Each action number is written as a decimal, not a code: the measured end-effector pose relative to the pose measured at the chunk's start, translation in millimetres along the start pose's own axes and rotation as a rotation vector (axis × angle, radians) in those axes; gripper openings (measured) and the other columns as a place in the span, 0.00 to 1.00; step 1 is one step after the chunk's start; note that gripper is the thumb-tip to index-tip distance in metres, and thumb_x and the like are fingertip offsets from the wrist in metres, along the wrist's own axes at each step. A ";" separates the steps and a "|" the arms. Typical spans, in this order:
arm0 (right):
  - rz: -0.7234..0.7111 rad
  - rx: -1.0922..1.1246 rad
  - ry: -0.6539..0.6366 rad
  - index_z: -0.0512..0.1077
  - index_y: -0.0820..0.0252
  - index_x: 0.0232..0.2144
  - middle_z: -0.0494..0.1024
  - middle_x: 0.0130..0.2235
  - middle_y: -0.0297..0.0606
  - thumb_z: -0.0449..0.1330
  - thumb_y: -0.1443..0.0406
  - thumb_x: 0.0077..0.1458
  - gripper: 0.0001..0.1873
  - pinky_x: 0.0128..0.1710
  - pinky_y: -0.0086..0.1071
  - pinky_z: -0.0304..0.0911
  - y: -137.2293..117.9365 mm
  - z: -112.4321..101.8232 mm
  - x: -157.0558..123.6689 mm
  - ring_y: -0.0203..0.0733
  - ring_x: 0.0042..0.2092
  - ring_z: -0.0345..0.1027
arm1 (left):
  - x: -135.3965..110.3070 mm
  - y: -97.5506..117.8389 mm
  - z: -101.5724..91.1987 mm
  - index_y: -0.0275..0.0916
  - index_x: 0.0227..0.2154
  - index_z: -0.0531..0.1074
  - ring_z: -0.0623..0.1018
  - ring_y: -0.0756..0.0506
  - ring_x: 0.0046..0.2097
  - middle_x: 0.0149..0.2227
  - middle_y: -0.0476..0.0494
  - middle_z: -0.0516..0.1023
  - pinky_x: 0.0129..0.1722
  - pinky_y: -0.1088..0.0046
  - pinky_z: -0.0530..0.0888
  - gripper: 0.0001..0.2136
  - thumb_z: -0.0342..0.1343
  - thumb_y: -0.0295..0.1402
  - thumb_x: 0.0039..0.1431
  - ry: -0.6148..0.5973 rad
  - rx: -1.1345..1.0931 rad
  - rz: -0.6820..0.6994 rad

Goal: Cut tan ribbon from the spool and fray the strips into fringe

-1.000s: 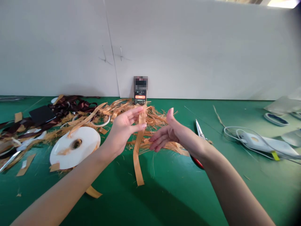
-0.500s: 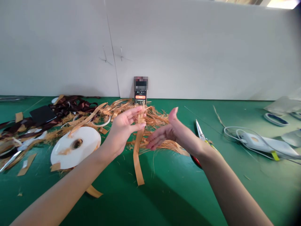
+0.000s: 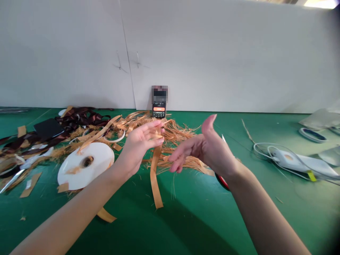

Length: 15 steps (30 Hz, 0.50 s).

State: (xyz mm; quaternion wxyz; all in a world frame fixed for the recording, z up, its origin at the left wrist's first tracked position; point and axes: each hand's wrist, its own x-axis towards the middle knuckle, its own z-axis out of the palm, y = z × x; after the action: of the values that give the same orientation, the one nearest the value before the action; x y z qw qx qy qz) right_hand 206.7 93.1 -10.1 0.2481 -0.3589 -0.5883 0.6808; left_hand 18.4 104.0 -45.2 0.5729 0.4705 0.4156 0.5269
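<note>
My left hand (image 3: 140,143) is raised over the green table, its fingers pinching the top of an orange ribbon strip (image 3: 154,173) that hangs down to the tabletop. My right hand (image 3: 204,150) hovers just to the right of the strip, fingers spread and holding nothing, thumb pointing up. Behind both hands lies a pile of frayed orange ribbon threads (image 3: 175,136). Scissors with red handles (image 3: 223,179) lie on the table, mostly hidden behind my right wrist.
A white ribbon spool (image 3: 85,164) lies flat at the left, with dark brown ribbon scraps (image 3: 77,118) and orange offcuts around it. A phone (image 3: 159,104) leans against the white wall. A white device with cables (image 3: 289,159) sits at the right.
My right hand has risen slightly and shifted right, now covering the scissor blades. My left hand still holds the ribbon strip in about the same place.
</note>
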 end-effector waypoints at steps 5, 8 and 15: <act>0.137 -0.092 0.529 0.80 0.64 0.31 0.81 0.41 0.55 0.42 0.35 0.52 0.43 0.57 0.47 0.57 15.6 -5.5 14.8 0.53 0.45 0.74 | -0.7 0.6 2.2 0.36 0.50 0.72 0.71 0.40 0.57 0.54 0.39 0.75 0.57 0.63 0.68 0.26 0.66 0.23 0.44 0.009 -0.006 -0.019; -0.053 0.207 0.576 0.80 0.54 0.37 0.75 0.54 0.42 0.42 0.39 0.56 0.36 0.57 0.46 0.55 18.4 -4.7 20.7 0.49 0.58 0.65 | -0.5 0.3 4.4 0.36 0.49 0.73 0.71 0.41 0.57 0.55 0.40 0.74 0.57 0.65 0.68 0.26 0.66 0.22 0.43 0.018 -0.010 -0.040; -0.047 0.185 0.006 0.81 0.64 0.32 0.83 0.31 0.50 0.25 0.36 0.53 0.54 0.46 0.46 0.68 0.8 5.7 -3.1 0.49 0.36 0.77 | 1.3 -0.9 1.5 0.36 0.48 0.73 0.72 0.39 0.56 0.51 0.39 0.76 0.55 0.61 0.70 0.24 0.64 0.22 0.44 0.008 -0.027 -0.022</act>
State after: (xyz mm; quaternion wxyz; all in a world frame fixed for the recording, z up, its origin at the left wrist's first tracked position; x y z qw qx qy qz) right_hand 204.2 87.0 -10.0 0.2980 -0.3228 -0.5301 0.7252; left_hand 20.2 105.1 -45.7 0.5833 0.4561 0.4158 0.5281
